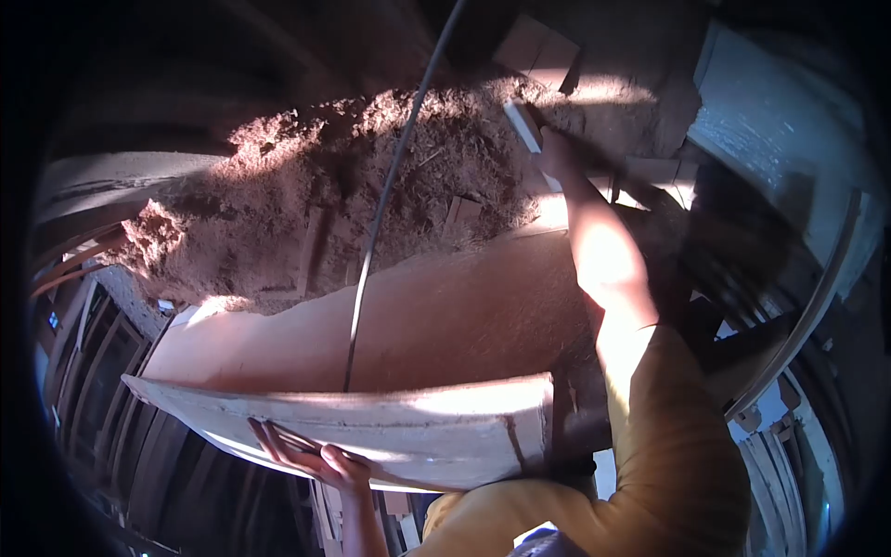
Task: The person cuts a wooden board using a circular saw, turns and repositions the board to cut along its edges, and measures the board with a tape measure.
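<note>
Gripping wood block point(522, 123) over sawdust heap point(371, 186), right hand point(554, 153) closed; left hand point(311, 453) spread on board point(371, 429)

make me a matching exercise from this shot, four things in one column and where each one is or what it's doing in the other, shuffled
Things:
1. left hand
2. right hand
3. sawdust pile
4. dark cable

Places or states:
A. heaped across the far part of the bench, lit by sun
B. fingers spread on the near face of the wide plank
C. runs from the top of the view down across the pile to the plank
D. stretched out to the far side, on a small pale block

Pairs: 1-B, 2-D, 3-A, 4-C
</note>
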The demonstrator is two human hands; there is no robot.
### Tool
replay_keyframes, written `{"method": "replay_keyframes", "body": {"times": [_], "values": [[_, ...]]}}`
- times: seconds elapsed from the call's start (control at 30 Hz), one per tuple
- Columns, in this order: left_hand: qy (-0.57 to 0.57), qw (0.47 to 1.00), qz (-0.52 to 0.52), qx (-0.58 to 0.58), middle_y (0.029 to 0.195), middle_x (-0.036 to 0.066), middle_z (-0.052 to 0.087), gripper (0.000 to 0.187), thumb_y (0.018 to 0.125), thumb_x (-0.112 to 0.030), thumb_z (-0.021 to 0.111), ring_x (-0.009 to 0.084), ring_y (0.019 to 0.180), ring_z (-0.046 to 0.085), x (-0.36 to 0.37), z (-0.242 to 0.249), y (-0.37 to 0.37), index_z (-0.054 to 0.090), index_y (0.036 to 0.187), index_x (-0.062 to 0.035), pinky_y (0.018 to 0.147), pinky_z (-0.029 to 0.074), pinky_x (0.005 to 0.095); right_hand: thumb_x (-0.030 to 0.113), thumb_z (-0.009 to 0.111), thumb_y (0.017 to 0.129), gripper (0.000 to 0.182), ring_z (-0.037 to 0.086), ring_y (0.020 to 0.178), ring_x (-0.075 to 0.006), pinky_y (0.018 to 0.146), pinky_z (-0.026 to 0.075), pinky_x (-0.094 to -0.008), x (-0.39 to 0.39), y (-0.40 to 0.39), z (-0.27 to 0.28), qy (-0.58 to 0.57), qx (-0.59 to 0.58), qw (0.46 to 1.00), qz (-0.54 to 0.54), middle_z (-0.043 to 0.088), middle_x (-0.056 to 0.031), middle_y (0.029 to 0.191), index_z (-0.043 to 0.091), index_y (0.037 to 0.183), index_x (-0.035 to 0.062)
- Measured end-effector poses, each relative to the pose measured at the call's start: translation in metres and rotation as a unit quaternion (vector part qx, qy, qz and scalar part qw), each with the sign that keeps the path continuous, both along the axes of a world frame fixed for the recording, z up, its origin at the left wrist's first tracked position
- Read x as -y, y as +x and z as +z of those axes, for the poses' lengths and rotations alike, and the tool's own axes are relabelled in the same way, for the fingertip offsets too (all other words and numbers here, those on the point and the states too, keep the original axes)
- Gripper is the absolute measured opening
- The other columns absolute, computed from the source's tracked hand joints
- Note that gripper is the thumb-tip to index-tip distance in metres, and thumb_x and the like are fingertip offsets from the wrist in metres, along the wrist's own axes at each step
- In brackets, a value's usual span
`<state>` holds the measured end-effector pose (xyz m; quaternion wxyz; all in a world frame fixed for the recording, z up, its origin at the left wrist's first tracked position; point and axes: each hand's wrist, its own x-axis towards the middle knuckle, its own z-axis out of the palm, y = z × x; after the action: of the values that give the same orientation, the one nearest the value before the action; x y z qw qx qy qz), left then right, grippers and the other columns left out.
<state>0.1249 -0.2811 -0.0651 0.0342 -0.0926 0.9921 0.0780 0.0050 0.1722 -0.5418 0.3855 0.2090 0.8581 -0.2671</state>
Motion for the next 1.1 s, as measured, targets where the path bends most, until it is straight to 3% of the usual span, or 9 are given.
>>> {"method": "replay_keyframes", "body": {"times": [0.07, 0.1, 0.2, 0.5, 0.63, 0.7, 0.9, 1.03, 1.1], "values": [[0.009, 1.000, -0.004, 0.002, 0.167, 0.025, 0.025, 0.084, 0.105, -0.065, 0.034, 0.0441, 0.156, 0.025, -0.004, 0.005, -0.005, 0.031, 0.160, -0.0006, 0.125, 0.018, 0.0680, 0.022, 0.076, 0.092, 0.049, 0.069, 0.113, -0.0423, 0.095, 0.054, -0.0545, 0.006, 0.001, 0.013, 0.137, -0.051, 0.985, 0.094, 0.072, -0.0236, 0.115, 0.055, 0.133, 0.0067], [0.012, 1.000, -0.008, -0.001, 0.166, 0.025, 0.028, 0.082, 0.105, -0.063, 0.036, 0.0439, 0.157, 0.024, 0.000, 0.006, -0.003, 0.030, 0.160, -0.0015, 0.125, 0.016, 0.0683, 0.013, 0.063, 0.097, 0.026, 0.072, 0.110, -0.0408, 0.092, 0.059, -0.0532, 0.011, -0.019, 0.055, 0.131, -0.056, 0.981, 0.131, 0.068, -0.0260, 0.124, 0.061, 0.121, 0.0063], [-0.019, 0.999, -0.027, -0.004, 0.168, 0.022, 0.030, 0.081, 0.107, -0.061, 0.040, 0.0419, 0.157, 0.025, 0.002, 0.007, 0.000, 0.030, 0.162, -0.0021, 0.127, 0.012, 0.0632, 0.019, 0.053, 0.101, 0.043, 0.071, 0.110, -0.0400, 0.094, 0.055, -0.0536, 0.009, -0.048, 0.123, 0.145, -0.093, 0.960, 0.222, 0.072, -0.0236, 0.118, 0.050, 0.144, 0.0131], [0.038, 0.992, -0.084, -0.082, 0.161, 0.015, 0.042, 0.067, 0.092, -0.043, 0.064, 0.0396, 0.157, 0.024, 0.001, 0.012, -0.025, 0.050, 0.153, -0.0177, 0.125, 0.001, 0.0686, 0.034, 0.056, 0.104, 0.041, 0.071, 0.109, -0.0384, 0.094, 0.056, -0.0484, 0.010, -0.011, 0.435, 0.182, -0.242, 0.951, 0.053, 0.073, -0.0193, 0.120, 0.061, 0.141, 0.0168], [0.237, 0.930, -0.278, -0.033, 0.127, 0.019, 0.069, 0.047, 0.098, -0.043, 0.065, 0.0388, 0.124, 0.063, -0.009, 0.005, -0.118, 0.067, 0.135, -0.0146, 0.105, 0.049, 0.0516, 0.015, 0.059, 0.100, 0.043, 0.066, 0.119, -0.0374, 0.100, 0.052, -0.0475, 0.050, 0.146, 0.561, 0.042, -0.345, 0.927, -0.140, 0.066, -0.0223, 0.133, 0.055, 0.142, 0.0054], [0.100, 0.947, -0.248, 0.178, 0.115, 0.026, 0.073, 0.059, 0.099, -0.067, 0.053, 0.0463, 0.108, 0.070, -0.024, 0.006, -0.135, 0.074, 0.126, -0.0188, 0.094, 0.055, 0.0543, 0.006, 0.064, 0.097, 0.046, 0.069, 0.113, -0.0306, 0.098, 0.052, -0.0411, 0.086, 0.232, 0.603, -0.017, -0.336, 0.900, -0.276, 0.068, -0.0180, 0.129, 0.056, 0.142, 0.0043], [0.084, 0.956, -0.245, 0.139, 0.118, 0.024, 0.074, 0.075, 0.094, -0.081, 0.044, 0.0465, 0.114, 0.068, -0.026, 0.028, -0.135, 0.079, 0.121, -0.0196, 0.100, 0.053, 0.0537, 0.001, 0.072, 0.092, 0.043, 0.064, 0.101, -0.0125, 0.092, 0.051, -0.0295, 0.134, 0.403, 0.543, -0.096, -0.361, 0.798, -0.473, 0.073, -0.0055, 0.121, 0.066, 0.135, 0.0026], [0.012, 0.954, -0.237, 0.183, 0.124, 0.023, 0.073, 0.084, 0.091, -0.087, 0.038, 0.0451, 0.122, 0.065, -0.009, 0.050, -0.143, 0.076, 0.127, -0.0202, 0.105, 0.050, 0.0521, 0.007, 0.075, 0.092, 0.051, 0.066, 0.110, -0.0148, 0.099, 0.052, -0.0303, 0.164, 0.420, 0.510, -0.236, -0.337, 0.765, -0.495, 0.073, -0.0082, 0.124, 0.065, 0.142, 0.0059], [0.012, 0.958, -0.218, 0.186, 0.128, 0.023, 0.071, 0.086, 0.091, -0.088, 0.036, 0.0444, 0.126, 0.063, 0.002, 0.054, -0.137, 0.076, 0.125, -0.0189, 0.108, 0.047, 0.0517, 0.006, 0.075, 0.089, 0.047, 0.069, 0.115, -0.0228, 0.101, 0.052, -0.0314, 0.186, 0.408, 0.512, -0.169, -0.354, 0.826, -0.404, 0.073, -0.0151, 0.126, 0.070, 0.136, 0.0070]]}}
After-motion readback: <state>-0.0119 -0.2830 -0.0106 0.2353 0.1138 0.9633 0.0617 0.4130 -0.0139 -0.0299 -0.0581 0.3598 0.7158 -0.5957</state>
